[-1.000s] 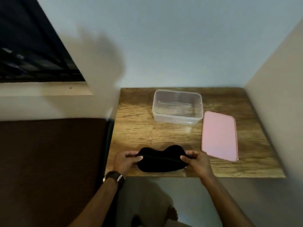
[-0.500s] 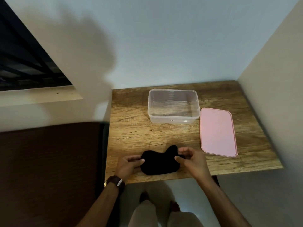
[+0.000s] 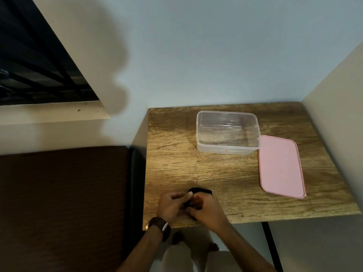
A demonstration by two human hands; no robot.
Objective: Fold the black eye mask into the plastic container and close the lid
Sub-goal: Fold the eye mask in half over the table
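Observation:
The black eye mask [image 3: 200,191] is bunched small at the table's near edge, mostly hidden between my hands. My left hand [image 3: 172,206], with a watch on its wrist, and my right hand [image 3: 206,210] meet over it, both with fingers closed on the fabric. The clear plastic container [image 3: 227,132] stands open and empty at the back of the table. Its pink lid [image 3: 280,165] lies flat on the table, just right of the container.
The wooden table [image 3: 176,158] sits in a corner, with a blue wall behind and a pale wall on the right. A dark brown surface [image 3: 62,203] adjoins the table's left side. A dark window [image 3: 35,61] is at upper left.
My hands have come together, folding the spread-out mask into a small bundle. The camera view has swung so the table sits further right.

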